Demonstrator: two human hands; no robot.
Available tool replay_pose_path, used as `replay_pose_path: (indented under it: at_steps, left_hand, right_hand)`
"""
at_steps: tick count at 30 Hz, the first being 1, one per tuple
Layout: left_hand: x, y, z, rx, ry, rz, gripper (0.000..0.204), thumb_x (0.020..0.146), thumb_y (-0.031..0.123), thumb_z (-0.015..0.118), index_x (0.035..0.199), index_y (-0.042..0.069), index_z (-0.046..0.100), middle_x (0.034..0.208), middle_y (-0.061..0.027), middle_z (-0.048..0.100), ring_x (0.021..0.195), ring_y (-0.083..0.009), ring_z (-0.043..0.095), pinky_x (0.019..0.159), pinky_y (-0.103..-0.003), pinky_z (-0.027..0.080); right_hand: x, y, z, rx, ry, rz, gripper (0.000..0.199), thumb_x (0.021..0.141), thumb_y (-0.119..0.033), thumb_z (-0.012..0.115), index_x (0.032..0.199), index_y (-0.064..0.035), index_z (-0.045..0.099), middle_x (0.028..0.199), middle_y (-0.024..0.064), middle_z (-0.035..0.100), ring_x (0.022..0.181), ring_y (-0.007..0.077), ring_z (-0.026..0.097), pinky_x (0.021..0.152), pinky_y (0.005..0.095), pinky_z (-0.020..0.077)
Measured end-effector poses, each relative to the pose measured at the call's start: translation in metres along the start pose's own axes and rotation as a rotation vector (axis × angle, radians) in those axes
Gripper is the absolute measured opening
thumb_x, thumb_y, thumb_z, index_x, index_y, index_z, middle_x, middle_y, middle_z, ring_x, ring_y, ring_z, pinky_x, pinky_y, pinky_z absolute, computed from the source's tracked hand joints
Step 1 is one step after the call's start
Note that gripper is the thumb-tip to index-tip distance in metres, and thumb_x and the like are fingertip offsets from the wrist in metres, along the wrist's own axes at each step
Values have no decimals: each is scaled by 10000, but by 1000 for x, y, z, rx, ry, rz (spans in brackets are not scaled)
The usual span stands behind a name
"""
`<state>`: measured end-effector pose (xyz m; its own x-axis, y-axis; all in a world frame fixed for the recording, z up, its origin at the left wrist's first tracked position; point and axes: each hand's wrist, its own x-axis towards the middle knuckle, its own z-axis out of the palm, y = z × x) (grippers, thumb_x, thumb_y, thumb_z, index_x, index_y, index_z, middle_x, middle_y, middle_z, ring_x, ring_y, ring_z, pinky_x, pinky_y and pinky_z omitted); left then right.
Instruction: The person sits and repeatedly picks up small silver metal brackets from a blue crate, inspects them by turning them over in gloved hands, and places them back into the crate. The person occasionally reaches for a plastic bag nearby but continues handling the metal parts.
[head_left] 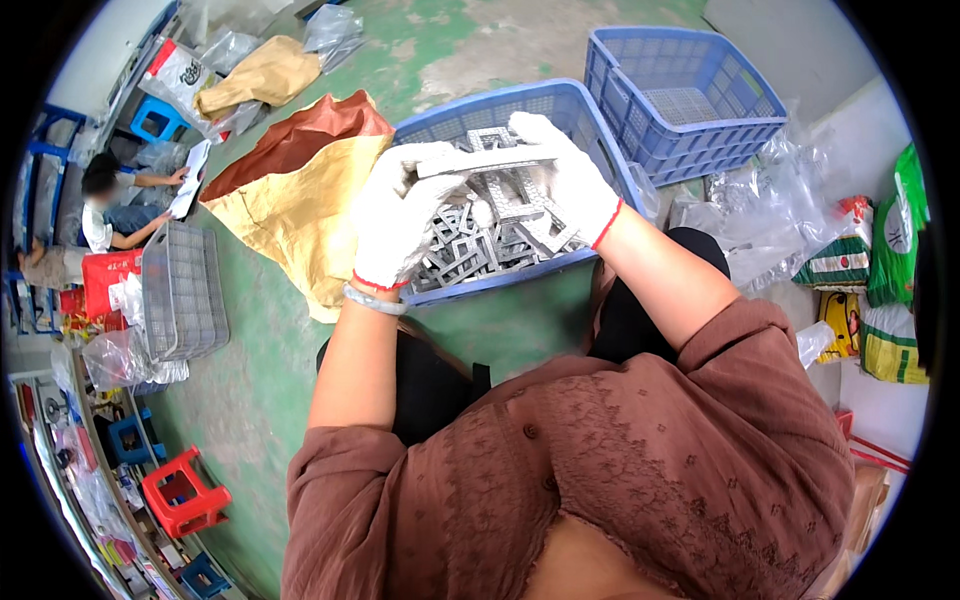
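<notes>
Both my hands wear white knit gloves with red cuffs. Between them they hold a light grey metal bar-like part [487,160], seen edge-on. My left hand [390,215] is closed round its left end, with the thumb along it. Around its right end, the fingers of my right hand [572,180] are closed. Just below lies a heap of grey metal rectangular frames [470,250] in a blue plastic crate [500,98]. Larger frame pieces rest on the heap under my right hand, and the gloves hide part of it.
A tan woven sack [275,225] with a brown inside stands open against the crate's left. Beyond, at the right, is another blue crate [690,140]. Clear plastic bags [750,230] lie right. Far left, a person [110,205] sits with papers behind a grey basket [185,290].
</notes>
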<state>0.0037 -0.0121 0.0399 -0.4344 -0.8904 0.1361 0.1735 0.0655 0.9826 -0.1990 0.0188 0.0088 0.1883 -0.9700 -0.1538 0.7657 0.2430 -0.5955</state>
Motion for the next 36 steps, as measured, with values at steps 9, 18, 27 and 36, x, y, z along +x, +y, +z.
replay_pose_path:
  at_steps: [9,18,27,36]
  left_hand:
    - [-3,1,-5,109,-1,68,218,934,9,630,1144,-38,595,1022,-131,687,874,-180,694,759,-305,587]
    - [-3,-8,-4,38,-7,91,309,888,-58,660,1186,-66,577,1149,-144,655,969,-208,678,842,-317,574]
    - [-6,-2,3,61,17,39,220,908,-12,650,1114,-58,587,1105,-151,663,936,-190,678,791,-308,588]
    - [-1,-11,-4,-457,-31,-257,282,957,97,551,1190,-56,592,1133,-157,662,849,-251,705,645,-311,600]
  right_hand:
    - [2,-2,3,5,-29,57,303,974,-397,581,1128,-137,592,1051,24,607,892,161,577,730,341,525]
    - [0,-4,-2,-77,20,-25,423,983,-449,549,1113,-59,650,1030,91,690,784,138,629,644,254,534]
    - [0,-7,3,-89,82,-33,470,981,-495,534,1094,-57,664,964,54,702,706,105,605,601,228,502]
    - [-1,-4,9,-5,165,-5,429,983,-476,561,1154,-92,652,1027,62,705,787,123,621,668,265,531]
